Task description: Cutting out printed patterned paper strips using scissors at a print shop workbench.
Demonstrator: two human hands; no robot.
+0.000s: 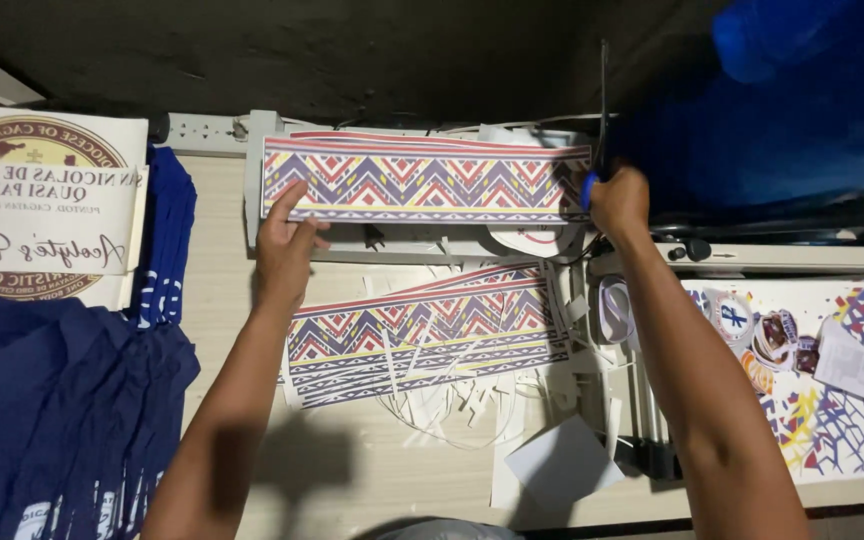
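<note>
Patterned strip (422,180) lies flat on the cutter bed (252,170) at the far edge of the table (222,300), long axis running left to right, zigzag print face up. Its left end sits under the left hand (287,240); its right end meets the cutter blade arm (603,100), which stands raised, nearly upright.

Left hand: fingers spread flat, pressing down on the strip's lower left corner, nothing gripped. Forearm comes in from the near edge, angled up and slightly right.

Right hand (619,200): closed in a fist around the blue handle (589,188) of the blade arm, right at the strip's right end. Forearm reaches in from the near right corner. So right hand is at the cutting end, left hand holds the far end.

Nearer on the table: a second strip (422,330) of the same print, tilted, right end higher, with thin white offcuts (442,400) scattered over and below it. Navy shirts (52,400) stacked at the left edge, a round-seal print (42,200) above them. Colourful sheet (832,400) with stickers at the right edge.
</note>
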